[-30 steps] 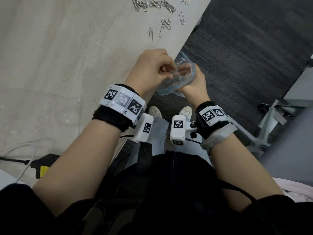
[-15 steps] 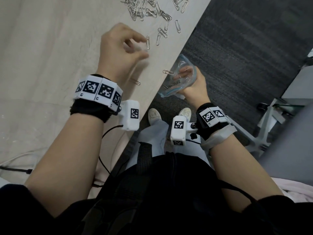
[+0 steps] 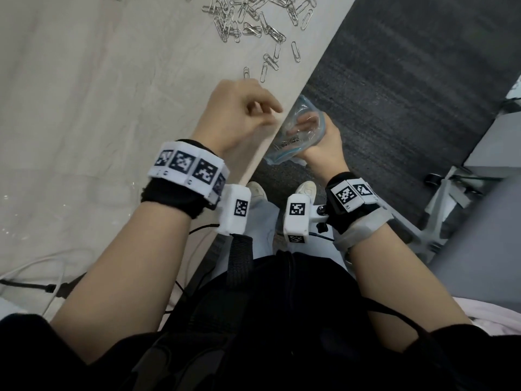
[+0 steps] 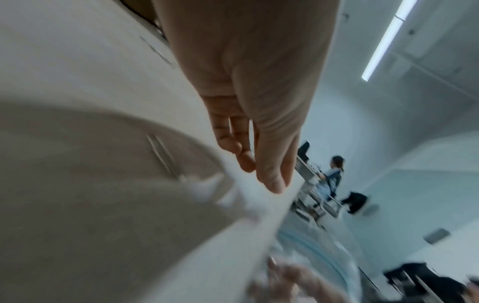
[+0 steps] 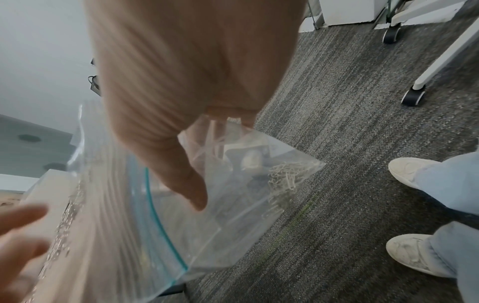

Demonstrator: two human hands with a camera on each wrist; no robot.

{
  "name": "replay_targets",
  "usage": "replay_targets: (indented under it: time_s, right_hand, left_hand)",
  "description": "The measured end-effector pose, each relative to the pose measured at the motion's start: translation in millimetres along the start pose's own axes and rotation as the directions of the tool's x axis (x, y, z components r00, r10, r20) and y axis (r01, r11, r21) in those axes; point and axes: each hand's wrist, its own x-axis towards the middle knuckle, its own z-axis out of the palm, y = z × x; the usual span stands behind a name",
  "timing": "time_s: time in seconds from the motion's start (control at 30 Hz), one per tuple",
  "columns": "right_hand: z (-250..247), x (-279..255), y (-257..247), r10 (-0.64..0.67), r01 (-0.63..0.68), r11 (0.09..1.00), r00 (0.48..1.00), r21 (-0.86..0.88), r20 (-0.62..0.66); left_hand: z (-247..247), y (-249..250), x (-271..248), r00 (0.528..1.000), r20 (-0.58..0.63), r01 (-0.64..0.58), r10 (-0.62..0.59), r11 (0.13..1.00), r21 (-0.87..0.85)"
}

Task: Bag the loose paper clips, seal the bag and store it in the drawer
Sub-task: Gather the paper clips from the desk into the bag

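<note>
My right hand [image 3: 324, 148] holds a clear zip bag [image 3: 298, 136] with a blue-green seal strip just beyond the table's right edge, mouth towards the table. In the right wrist view the thumb [image 5: 191, 184] lies on the bag [image 5: 233, 221], and a clump of paper clips [image 5: 285, 184] sits in its bottom corner. My left hand [image 3: 245, 114] is over the table's edge right beside the bag's mouth, fingers loosely bent, with nothing visibly held. A heap of loose paper clips [image 3: 253, 21] lies farther up the table [image 3: 112, 108], with a few strays [image 3: 267, 63] nearer the hand.
Cables [image 3: 28, 277] lie at the table's near left. Dark carpet [image 3: 394, 94] is below the bag, with my shoes [image 3: 306, 189] and a white caster frame [image 3: 451, 207] to the right. A person [image 4: 332, 174] sits at a far desk.
The left hand left the bag, reached out over the table towards the clips, and has come back to the edge next to the bag's mouth. The right hand kept holding the bag in place.
</note>
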Motion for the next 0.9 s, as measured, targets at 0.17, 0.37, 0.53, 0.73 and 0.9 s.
replay_targets:
  time_s: [0.17,0.37,0.53,0.73,0.9]
  right_hand:
    - [0.4,-4.7,1.3,-0.004,0.004,1.0,1.0,0.001,0.01]
    - [4.3,-9.0,6.5,-0.005,0.006,0.999,1.0,-0.048,0.022]
    - [3.4,-9.4,8.7,-0.015,0.016,0.997,1.0,-0.076,0.024]
    - [2.7,-9.4,5.8,0.0,0.002,0.998,1.0,-0.065,0.02]
    - [-0.6,-10.8,-1.0,-0.039,0.039,0.999,0.999,0.006,0.032]
  left_hand:
    - [-44.9,-19.0,-18.2,0.991,-0.073,0.117,-0.113,0.991,0.06]
    - [-45.8,-37.2,-37.2,0.987,-0.017,0.163,-0.162,0.976,0.141]
    - [-21.1,-33.3,-30.8,0.995,-0.051,0.096,-0.09,0.986,0.139]
    - [18.7,-0.8,-16.6,0.997,0.06,-0.046,0.037,0.987,0.152]
    - [-0.2,-7.2,-4.4,0.984,-0.171,0.03,-0.043,0.997,-0.076]
